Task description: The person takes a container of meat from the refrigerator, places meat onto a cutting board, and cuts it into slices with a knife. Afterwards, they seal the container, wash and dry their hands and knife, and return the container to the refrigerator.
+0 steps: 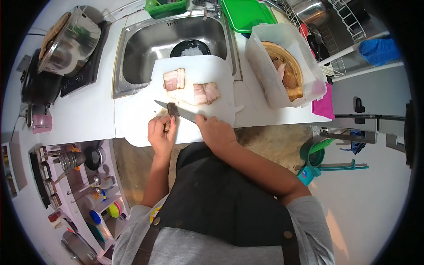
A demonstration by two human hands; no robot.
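My right hand (216,134) is closed round the handle of a kitchen knife (185,115). Its blade points to the upper left, low over a white cutting board (145,104). Against the blade is a small dark brown chunk (172,109), whose kind I cannot make out. Just below it, my left hand (161,136) is closed in a pinch, with a small brownish bit showing between the fingers. Farther up the board lie two pieces of pork belly, one on the left (174,80) and one on the right (206,93).
The board overlaps a steel sink (137,48) holding a black bowl (176,47) with white contents. On the right, a clear plastic tub (265,84) contains meat and a round tan item. A large steel pot (79,39) stands left. A green lid (247,15) lies behind.
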